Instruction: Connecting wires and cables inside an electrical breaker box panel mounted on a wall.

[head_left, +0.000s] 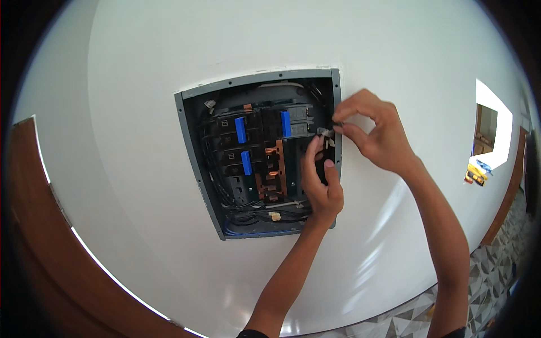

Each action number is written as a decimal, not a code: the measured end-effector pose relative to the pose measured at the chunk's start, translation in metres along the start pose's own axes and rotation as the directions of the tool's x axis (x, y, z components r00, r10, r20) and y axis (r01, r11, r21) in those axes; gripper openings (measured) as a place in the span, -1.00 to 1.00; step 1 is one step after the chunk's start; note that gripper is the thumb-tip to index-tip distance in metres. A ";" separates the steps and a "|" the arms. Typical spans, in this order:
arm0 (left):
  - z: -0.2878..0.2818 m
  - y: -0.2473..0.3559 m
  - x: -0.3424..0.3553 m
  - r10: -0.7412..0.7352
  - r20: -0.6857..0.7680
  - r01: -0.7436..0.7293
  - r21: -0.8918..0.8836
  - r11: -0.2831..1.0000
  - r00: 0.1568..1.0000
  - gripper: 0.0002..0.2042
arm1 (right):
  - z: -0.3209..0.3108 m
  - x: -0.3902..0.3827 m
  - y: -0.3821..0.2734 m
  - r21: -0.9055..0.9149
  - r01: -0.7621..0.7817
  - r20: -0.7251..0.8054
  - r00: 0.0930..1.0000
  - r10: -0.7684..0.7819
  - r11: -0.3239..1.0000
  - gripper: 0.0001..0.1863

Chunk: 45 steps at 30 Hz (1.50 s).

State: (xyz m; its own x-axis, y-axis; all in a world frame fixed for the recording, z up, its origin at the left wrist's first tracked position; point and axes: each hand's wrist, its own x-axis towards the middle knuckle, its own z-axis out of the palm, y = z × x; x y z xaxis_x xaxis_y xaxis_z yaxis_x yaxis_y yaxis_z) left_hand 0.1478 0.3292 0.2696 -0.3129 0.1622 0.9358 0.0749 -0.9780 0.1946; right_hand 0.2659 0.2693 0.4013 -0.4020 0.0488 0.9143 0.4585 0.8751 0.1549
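A grey electrical panel is recessed in the white wall, holding black breakers with blue toggles, copper bars and dark wires. Inside its right side, my left hand has its fingers curled by a wire bundle with a pale tag; what they grip is partly hidden. Just above and to the right, at the frame's right edge, my right hand pinches a small dark piece, possibly a wire end, between thumb and index finger.
Brown wooden doors or trim run along the far left. A bright opening at the right has yellow and blue tools on its lower edge. Patterned tiled floor shows at lower right.
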 end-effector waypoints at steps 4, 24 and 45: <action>-0.003 0.001 0.003 0.070 0.050 -0.069 -0.036 0.997 0.996 -0.53 | -0.013 -0.014 -0.012 0.087 -0.055 0.042 0.998 0.052 0.995 -0.74; -0.002 0.004 0.002 0.290 0.070 -0.291 0.007 0.957 0.954 -0.58 | -0.013 -0.091 -0.055 0.405 -0.435 0.154 0.899 0.409 0.804 -0.79; -0.014 0.021 -0.003 0.370 0.096 -0.383 0.255 0.888 0.924 -0.57 | -0.013 -0.092 -0.058 0.541 -0.803 0.429 0.519 0.740 0.250 -0.81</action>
State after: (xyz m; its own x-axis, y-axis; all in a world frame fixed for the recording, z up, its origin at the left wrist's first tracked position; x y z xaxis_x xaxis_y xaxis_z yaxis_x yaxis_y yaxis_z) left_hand 0.1369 0.3065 0.2666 -0.1705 -0.1998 0.9649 0.4276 -0.8972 -0.1102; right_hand 0.2863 0.2077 0.3127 -0.2092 0.8789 0.4287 0.0089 0.4401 -0.8979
